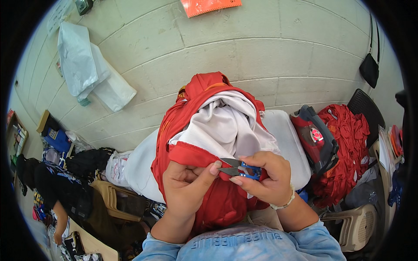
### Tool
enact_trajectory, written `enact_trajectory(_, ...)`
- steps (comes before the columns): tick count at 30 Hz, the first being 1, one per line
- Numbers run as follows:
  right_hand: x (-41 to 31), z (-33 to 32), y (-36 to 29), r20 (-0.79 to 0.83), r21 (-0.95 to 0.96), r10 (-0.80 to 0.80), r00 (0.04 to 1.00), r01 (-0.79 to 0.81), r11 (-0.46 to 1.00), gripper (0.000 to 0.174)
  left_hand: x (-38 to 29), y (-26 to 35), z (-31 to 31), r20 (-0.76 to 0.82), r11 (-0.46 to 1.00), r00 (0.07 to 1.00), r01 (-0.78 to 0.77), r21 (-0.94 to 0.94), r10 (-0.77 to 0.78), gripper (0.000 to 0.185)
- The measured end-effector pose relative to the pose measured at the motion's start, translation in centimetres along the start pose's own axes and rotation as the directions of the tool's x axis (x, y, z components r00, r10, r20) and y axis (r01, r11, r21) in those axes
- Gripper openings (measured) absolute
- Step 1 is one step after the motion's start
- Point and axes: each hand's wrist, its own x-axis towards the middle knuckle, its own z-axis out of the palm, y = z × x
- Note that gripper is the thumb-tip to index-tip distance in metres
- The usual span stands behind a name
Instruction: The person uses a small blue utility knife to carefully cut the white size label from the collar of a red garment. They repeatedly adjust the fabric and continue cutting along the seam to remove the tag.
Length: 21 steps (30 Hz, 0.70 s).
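My left hand (192,182) pinches the hem of a red garment (189,153) between thumb and fingers. The garment's white inner side (222,127) is turned outward above the hem. In my right hand (267,176) is a pair of blue-handled thread snips (249,171), held between thumb and fingers. Its two pointed blades are spread apart, their tips close to my left thumb and the red hem. Whether a thread lies between the blades is too small to tell. The red fabric drapes over a white padded ironing board (285,140) and down toward my lap.
A red and grey steam iron (313,140) stands at the board's right end, beside a pile of red garments (346,130). Plastic stools (356,225) stand low on the right. A person in black (62,186) is at the left near a table (94,244). A block wall (209,55) lies behind.
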Motion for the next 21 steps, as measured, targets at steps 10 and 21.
enact_trajectory(10,0.67,-0.22,-0.55,0.046,-0.079,-0.004,0.999,0.008,0.997,0.030,-0.15,0.10,-0.22,-0.004,0.999,1.000,-0.007,-0.052,0.007,0.031)
enact_trajectory(21,0.67,-0.03,-0.69,0.017,-0.079,0.010,1.000,-0.008,0.997,0.026,-0.41,0.16,-0.03,0.028,0.999,0.999,-0.032,0.015,0.032,0.029)
